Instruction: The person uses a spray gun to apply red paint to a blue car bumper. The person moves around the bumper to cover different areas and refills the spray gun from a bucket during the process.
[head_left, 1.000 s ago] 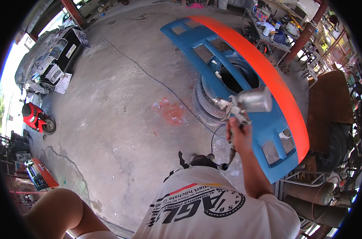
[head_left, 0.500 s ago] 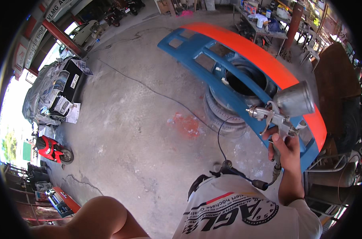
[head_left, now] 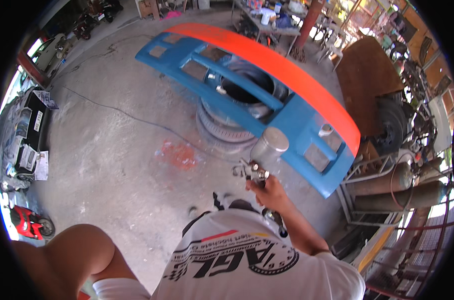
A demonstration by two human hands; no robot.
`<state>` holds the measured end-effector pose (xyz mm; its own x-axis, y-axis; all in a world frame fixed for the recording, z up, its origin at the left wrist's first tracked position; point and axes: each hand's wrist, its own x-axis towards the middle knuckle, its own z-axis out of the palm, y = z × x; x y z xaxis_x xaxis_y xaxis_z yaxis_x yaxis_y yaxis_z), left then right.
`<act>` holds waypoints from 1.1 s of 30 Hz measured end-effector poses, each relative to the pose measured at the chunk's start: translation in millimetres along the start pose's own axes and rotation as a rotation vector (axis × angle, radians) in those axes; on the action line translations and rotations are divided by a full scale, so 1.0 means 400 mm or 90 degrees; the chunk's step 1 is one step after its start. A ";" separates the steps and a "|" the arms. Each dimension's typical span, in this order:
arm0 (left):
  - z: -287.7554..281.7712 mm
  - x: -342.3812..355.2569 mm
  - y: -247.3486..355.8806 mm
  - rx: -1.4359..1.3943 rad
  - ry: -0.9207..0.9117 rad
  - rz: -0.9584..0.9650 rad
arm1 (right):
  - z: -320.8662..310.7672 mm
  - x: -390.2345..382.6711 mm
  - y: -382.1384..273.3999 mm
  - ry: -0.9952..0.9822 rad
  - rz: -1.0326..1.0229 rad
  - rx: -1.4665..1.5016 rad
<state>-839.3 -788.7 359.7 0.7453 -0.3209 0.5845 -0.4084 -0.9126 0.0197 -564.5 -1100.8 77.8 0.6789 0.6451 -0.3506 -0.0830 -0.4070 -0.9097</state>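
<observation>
The spray gun (head_left: 257,173) is grasped in the right hand (head_left: 275,194), near the closer edge of the blue and orange bumper (head_left: 297,114), which is propped on stacked tyres (head_left: 222,132); the left hand is out of view, so its state cannot be told. Judged by its metal look, the gun should be found stiff, fairly weighty and made top-heavy by its cup (head_left: 272,143), so it is best gripped firmly by the handle, with the bumper's probably easily smudged coat left untouched.
</observation>
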 end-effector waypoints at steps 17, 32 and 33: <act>0.946 -0.749 -0.169 -0.761 -0.763 -0.435 | 0.285 -0.106 0.131 0.417 0.112 0.172; 1.280 -0.013 -0.716 -0.824 -0.350 -0.773 | 0.054 0.333 0.213 0.592 0.197 0.230; 1.308 0.034 -0.756 -0.859 -0.317 -0.792 | 0.035 0.353 0.210 0.607 0.203 0.247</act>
<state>-430.1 -649.7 -62.8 0.8619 0.0122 -0.5069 0.5058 0.0489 0.8612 -485.9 -1034.9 -51.0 0.8597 -0.2930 -0.4184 -0.4685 -0.1261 -0.8744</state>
